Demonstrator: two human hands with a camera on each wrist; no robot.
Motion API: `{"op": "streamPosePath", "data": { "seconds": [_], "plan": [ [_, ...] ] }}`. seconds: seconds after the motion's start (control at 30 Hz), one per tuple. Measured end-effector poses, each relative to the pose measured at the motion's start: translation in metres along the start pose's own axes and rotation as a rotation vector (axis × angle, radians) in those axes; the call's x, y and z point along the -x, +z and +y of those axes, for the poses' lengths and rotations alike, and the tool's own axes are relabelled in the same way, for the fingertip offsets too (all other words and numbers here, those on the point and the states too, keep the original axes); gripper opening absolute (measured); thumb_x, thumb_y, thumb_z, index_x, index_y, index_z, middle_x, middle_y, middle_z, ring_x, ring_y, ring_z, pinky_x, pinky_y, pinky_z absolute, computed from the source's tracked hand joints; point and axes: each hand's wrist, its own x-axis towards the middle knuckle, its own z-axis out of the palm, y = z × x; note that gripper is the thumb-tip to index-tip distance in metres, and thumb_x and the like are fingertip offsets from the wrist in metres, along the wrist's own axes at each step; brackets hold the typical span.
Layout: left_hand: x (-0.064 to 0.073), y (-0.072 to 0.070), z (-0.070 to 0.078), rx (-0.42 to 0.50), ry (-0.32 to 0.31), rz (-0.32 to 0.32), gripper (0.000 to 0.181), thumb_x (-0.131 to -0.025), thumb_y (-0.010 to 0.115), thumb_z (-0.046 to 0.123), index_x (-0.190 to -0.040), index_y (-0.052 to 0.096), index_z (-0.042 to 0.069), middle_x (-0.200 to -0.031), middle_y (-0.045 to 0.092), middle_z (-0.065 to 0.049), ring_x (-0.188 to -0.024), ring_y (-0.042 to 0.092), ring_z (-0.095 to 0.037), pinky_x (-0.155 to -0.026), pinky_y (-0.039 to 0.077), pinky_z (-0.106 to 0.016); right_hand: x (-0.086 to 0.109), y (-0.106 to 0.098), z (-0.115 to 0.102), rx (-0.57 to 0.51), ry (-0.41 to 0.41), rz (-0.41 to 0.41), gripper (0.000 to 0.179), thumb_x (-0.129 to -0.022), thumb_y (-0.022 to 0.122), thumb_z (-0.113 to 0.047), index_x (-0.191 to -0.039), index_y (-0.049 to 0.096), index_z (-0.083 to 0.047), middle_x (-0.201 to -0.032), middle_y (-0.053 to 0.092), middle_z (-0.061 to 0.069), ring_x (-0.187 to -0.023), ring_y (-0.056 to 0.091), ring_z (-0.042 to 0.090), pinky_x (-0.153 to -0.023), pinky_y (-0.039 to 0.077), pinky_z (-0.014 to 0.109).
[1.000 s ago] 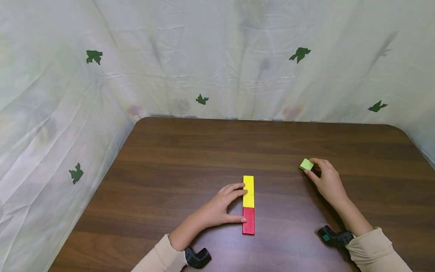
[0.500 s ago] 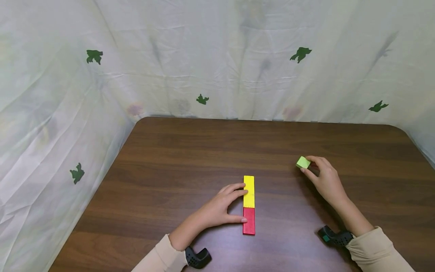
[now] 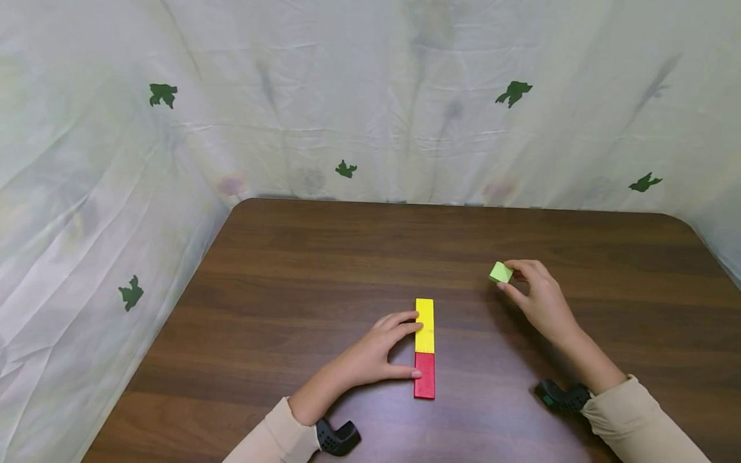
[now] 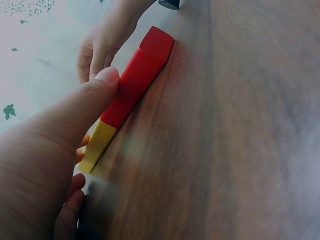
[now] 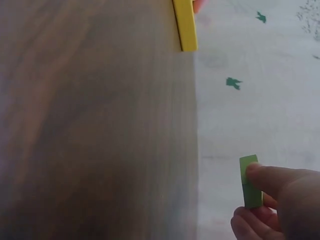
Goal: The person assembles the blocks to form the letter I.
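Observation:
A yellow block (image 3: 425, 334) and a red block (image 3: 425, 384) lie end to end in a line on the table. My left hand (image 3: 373, 354) rests on them from the left, fingertips on the yellow one and thumb on the red one, without gripping either. The left wrist view shows the thumb against the side of the red block (image 4: 137, 80). Between thumb and fingers, my right hand (image 3: 541, 299) pinches a small light-green block (image 3: 500, 272), beyond and to the right of the line. This green block (image 5: 250, 175) also shows in the right wrist view, apart from the yellow block (image 5: 186, 25).
The brown wooden table (image 3: 324, 257) extends around both hands. Behind it and along its left side hangs a pale cloth (image 3: 370, 96) with green leaf-like patches. Each wrist wears a black device, such as the one at the left wrist (image 3: 338, 438).
My right hand has moved left and slightly away from me with the green block, closer to the line. The left hand and the yellow and red blocks have stayed in place.

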Motion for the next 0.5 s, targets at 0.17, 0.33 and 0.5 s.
{"op": "streamPosePath", "data": {
  "seconds": [0.17,0.33,0.5],
  "plan": [
    [0.001,0.000,-0.001,-0.005,0.001,0.000,0.073,-0.075,0.065,0.052,-0.134,0.042,0.015,-0.141,0.030,0.002,-0.126,0.028,-0.018,-0.098,0.032,-0.037,-0.005,0.004,-0.005,-0.002,-0.014,-0.026,0.038,-0.076,0.069,0.000,-0.111,0.055,0.004,-0.104,0.050,0.016,-0.091,0.052,0.028,-0.076,0.046,0.042],
    [0.001,0.001,-0.001,-0.007,-0.003,-0.004,0.073,-0.075,0.064,0.053,-0.134,0.041,0.016,-0.141,0.029,0.001,-0.126,0.028,-0.018,-0.098,0.032,-0.037,-0.011,0.008,-0.011,-0.005,-0.028,-0.048,0.038,-0.076,0.070,-0.002,-0.111,0.055,0.003,-0.106,0.050,0.015,-0.092,0.053,0.029,-0.077,0.046,0.041],
    [0.001,0.000,0.000,-0.007,-0.003,-0.003,0.073,-0.075,0.064,0.053,-0.134,0.041,0.016,-0.141,0.030,0.001,-0.126,0.028,-0.018,-0.098,0.032,-0.037,-0.018,0.014,-0.017,-0.021,-0.048,-0.064,0.039,-0.076,0.070,-0.002,-0.111,0.055,0.002,-0.106,0.051,0.014,-0.093,0.053,0.028,-0.077,0.046,0.040]
  ]
}}
